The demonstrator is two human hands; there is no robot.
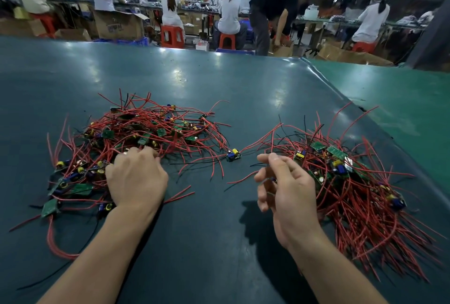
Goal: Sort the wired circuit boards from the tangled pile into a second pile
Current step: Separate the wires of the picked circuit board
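A tangled pile (136, 138) of small green circuit boards with red and black wires spreads over the left of the dark green table. A second pile (353, 181), its wires lying more in line, sits at the right. One lone board (233, 155) with a yellow and blue part lies between the piles. My left hand (136, 177) rests palm down on the near edge of the tangled pile, fingers curled into the wires. My right hand (282, 181) hovers beside the second pile, fingers loosely apart, holding nothing I can see.
The dark green table (219, 84) stretches far ahead, with a lighter green strip (401, 99) along its right edge. Beyond it, several people in white sit on red stools (173, 35) at benches among cardboard boxes (119, 25).
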